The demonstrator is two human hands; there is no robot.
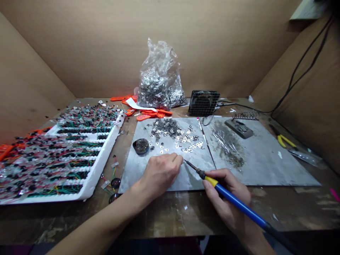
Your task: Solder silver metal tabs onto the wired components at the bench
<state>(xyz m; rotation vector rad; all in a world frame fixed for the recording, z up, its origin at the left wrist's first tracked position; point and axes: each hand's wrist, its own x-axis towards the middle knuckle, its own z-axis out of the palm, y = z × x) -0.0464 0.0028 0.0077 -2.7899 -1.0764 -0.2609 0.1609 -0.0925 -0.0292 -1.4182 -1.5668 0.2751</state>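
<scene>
My right hand (pixel 228 202) grips a blue and yellow soldering iron (pixel 231 198). Its dark tip points left, close to the fingertips of my left hand (pixel 163 173). Those fingers are pinched together over the grey board (pixel 191 177); whatever they hold is too small or hidden to make out. Just beyond my left hand, small shiny metal pieces (pixel 188 141) lie scattered, and a dark heap of similar parts (pixel 166 127) sits behind them. A small round dark container (pixel 141 146) stands to the left of the heap.
At left, a white foam tray (pixel 102 156) holds rows of wired parts. Behind stand plastic bags of metal pieces (pixel 156 85), orange-handled tools (pixel 151 115) and a black fan (pixel 204 102). A soldering iron stand (pixel 239 127), thin wires (pixel 223 140) and yellow-handled pliers (pixel 287 141) are at right.
</scene>
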